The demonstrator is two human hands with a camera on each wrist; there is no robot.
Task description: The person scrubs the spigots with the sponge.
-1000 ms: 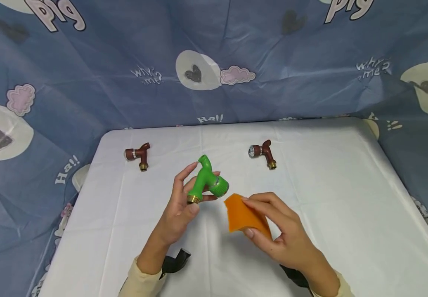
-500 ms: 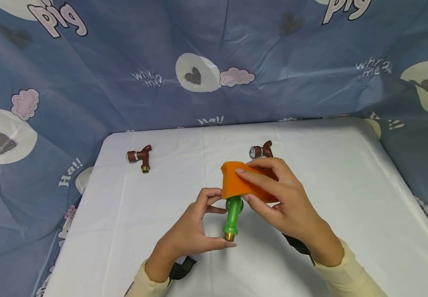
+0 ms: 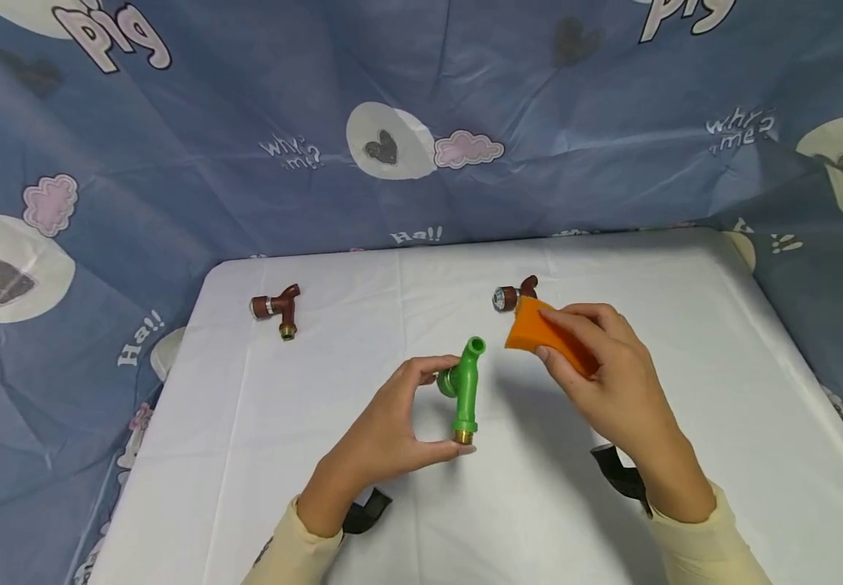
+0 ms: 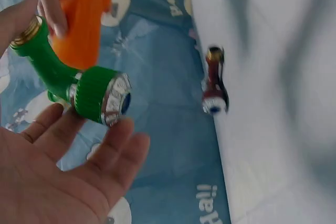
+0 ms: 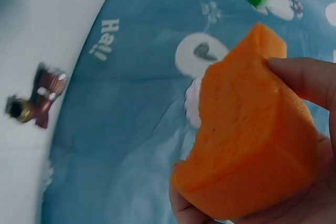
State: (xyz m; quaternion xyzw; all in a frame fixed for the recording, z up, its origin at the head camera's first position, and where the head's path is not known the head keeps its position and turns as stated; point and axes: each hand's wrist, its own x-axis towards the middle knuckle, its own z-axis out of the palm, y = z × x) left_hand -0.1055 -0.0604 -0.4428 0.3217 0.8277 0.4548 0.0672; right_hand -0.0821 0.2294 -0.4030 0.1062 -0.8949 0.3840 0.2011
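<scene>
Two bare hands reach forward over the table from pale sleeves, both raised above its surface. The left hand [image 3: 384, 431] extends up and inward, thumb low and the other fingers high, making a wide bracket that opens to the right; between thumb and fingers it holds the green tap [image 3: 468, 398]. Its thumb sits at the brass threaded end [image 3: 462, 436] of the tap, at the bottom, while the fingertips touch the knob, which the left wrist view shows ringed with silvery lettering round a dark blue centre. The tap stands nearly upright, spout uppermost with its round mouth showing, near the middle of the table and clear of it. The right hand [image 3: 619, 382] angles inward from the other side, fingers bent, pinching the orange sponge [image 3: 534, 327] between thumb and fingers; sponge and green tap are apart. Black straps [image 3: 367, 512] show by both wrists.

A smooth white cloth [image 3: 714, 341] with faint fold lines and soft shadows covers the table. Near its far edge lies a brown tap [image 3: 287, 310] on the left; a second brown tap [image 3: 506, 298] is farther right, partly hidden behind the sponge. Blue fabric [image 3: 245, 89] hangs behind and at both sides, creased, printed with pale ovals bearing dark hearts, pink clouds and white words such as "pig" and "Ha!!"
</scene>
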